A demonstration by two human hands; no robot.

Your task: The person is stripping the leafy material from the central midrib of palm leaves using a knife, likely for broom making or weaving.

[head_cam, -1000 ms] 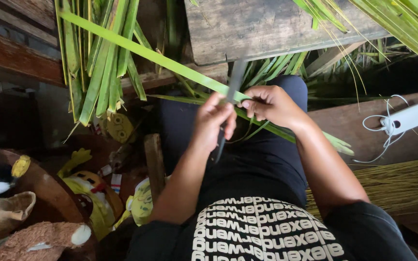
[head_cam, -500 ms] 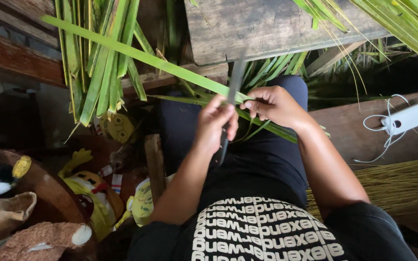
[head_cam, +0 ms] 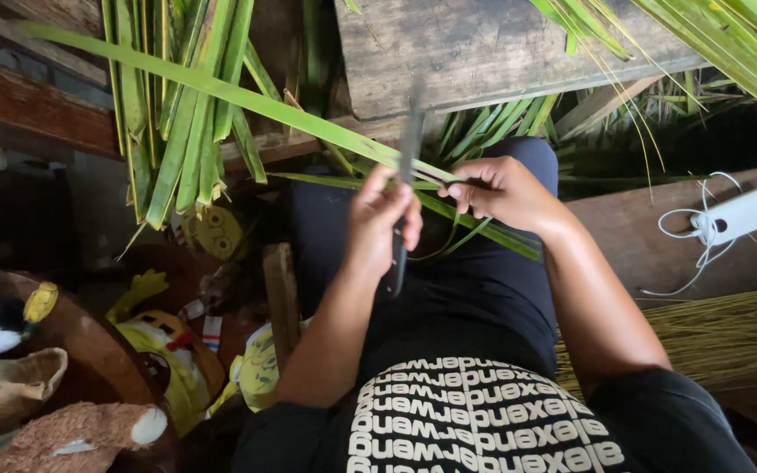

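Two hands meet over our lap, and between them runs one long green palm leaf, slanting from the far left down to the near right. Our left hand is clenched around the dark handle of a knife; its blade stands upright and blurred, crossing the leaf just beside our thumb. Our right hand pinches the leaf close to the blade, its grip closed on the strip, and thin split ends trail from it toward the right.

On the far left a bundle of cut leaves hangs down, and the long leaf crosses in front of it. A weathered wooden desk fills the far middle, its near edge just behind the knife tip, so the blade shows poorly against it. More green fronds spill over the far right corner.

To the right, a white power bank with a coiled white cable lies on a brown board, well apart from our hands. Nearer on that side lies a heap of thin dry midribs. On the near left we see yellow plush toys and a furry brown one, with a wooden post beside our left forearm.
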